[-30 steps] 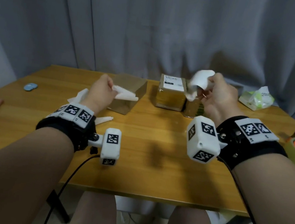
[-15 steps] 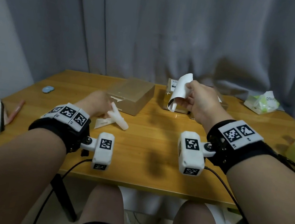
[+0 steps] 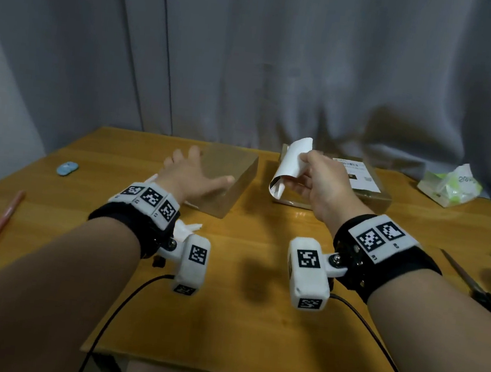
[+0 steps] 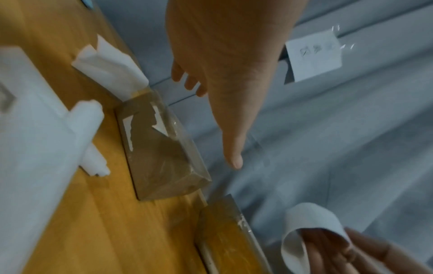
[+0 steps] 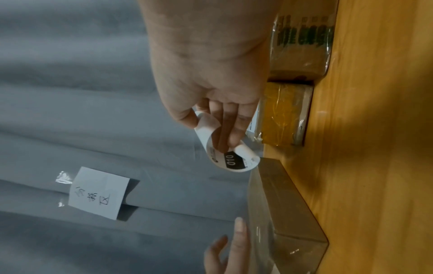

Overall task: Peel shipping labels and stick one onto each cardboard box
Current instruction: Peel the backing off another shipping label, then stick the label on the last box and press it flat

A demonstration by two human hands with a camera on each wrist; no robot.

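The label (image 5: 230,157) reads "010"; the right hand (image 3: 320,188) pinches it, curled, in the air; the left hand (image 3: 190,176) lies open, fingers spread, over the plain box (image 3: 234,169).

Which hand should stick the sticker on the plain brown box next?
Probably the right hand. It already pinches the curled label, and the bare cardboard box sits just beside it. The left hand is open with fingers spread over that box, holding nothing, so it looks better placed to steady it.
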